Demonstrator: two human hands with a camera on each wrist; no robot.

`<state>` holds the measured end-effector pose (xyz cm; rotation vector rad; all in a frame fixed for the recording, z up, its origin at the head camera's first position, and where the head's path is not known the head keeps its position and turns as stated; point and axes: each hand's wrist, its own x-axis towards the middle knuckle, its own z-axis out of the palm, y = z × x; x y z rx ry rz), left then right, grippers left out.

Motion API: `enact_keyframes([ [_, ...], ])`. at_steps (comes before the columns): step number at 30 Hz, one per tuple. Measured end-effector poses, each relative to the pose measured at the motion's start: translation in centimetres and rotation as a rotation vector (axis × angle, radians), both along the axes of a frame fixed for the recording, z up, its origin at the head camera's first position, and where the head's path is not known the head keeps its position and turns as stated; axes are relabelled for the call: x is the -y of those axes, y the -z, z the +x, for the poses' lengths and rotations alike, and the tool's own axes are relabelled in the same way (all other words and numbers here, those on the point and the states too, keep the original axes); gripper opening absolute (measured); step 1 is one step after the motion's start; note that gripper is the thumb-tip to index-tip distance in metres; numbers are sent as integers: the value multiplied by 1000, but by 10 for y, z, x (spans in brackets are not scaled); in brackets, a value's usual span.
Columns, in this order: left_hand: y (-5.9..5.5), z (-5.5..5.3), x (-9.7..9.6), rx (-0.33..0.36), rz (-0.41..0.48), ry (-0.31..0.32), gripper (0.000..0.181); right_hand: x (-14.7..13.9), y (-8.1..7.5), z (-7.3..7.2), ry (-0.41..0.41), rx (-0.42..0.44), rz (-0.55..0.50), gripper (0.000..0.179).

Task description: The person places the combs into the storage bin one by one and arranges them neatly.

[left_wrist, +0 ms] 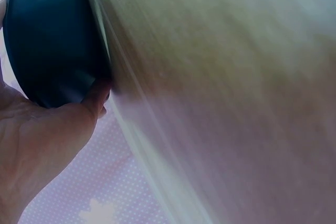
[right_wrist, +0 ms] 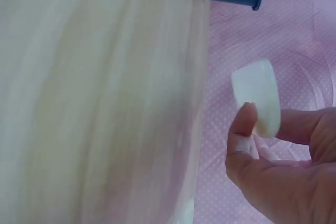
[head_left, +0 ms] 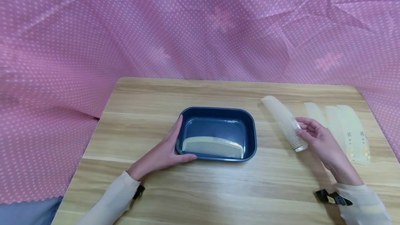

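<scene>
My left hand (head_left: 165, 150) grips the left end of a dark blue rectangular tray (head_left: 253, 138), thumb at the front rim and fingers along the left side. Inside the tray a pale comb (head_left: 212, 146) lies along the front wall, teeth toward me. To the right of the tray, my right hand (head_left: 322, 143) pinches a second pale comb (head_left: 281, 115) near its lower end, above the table. That held comb (right_wrist: 260, 98) appears nearly end-on in the right wrist view. The left wrist view has the tray's outer wall (left_wrist: 55, 35) against the palm.
Several more pale, translucent combs (head_left: 353, 127) lie side by side on the right of the wooden table (head_left: 150, 96), partly behind my right hand. Pink dotted cloth (head_left: 200, 27) hangs beyond the table's back edge and at the left.
</scene>
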<state>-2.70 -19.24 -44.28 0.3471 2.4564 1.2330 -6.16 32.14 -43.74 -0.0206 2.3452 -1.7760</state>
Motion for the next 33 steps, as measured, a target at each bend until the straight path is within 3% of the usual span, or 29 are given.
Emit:
enact_keyframes([
  [5, 2, 3, 0, 12, -2, -5, 132, 7, -5, 2, 65, 16, -181, 31],
  [10, 1, 3, -1, 9, -10, -9, 132, 20, -8, 4, 54, -15, -311, 37],
  [20, 0, 2, 0, 3, -19, -4, 132, 51, -15, 8, -59, -75, -203, 39],
  [27, 1, 1, 0, 0, -12, -1, 132, 75, -24, 7, -113, -100, -16, 37],
  [33, 1, 1, 0, 4, -8, -3, 131, 93, -24, 6, -195, -96, 38, 36],
])
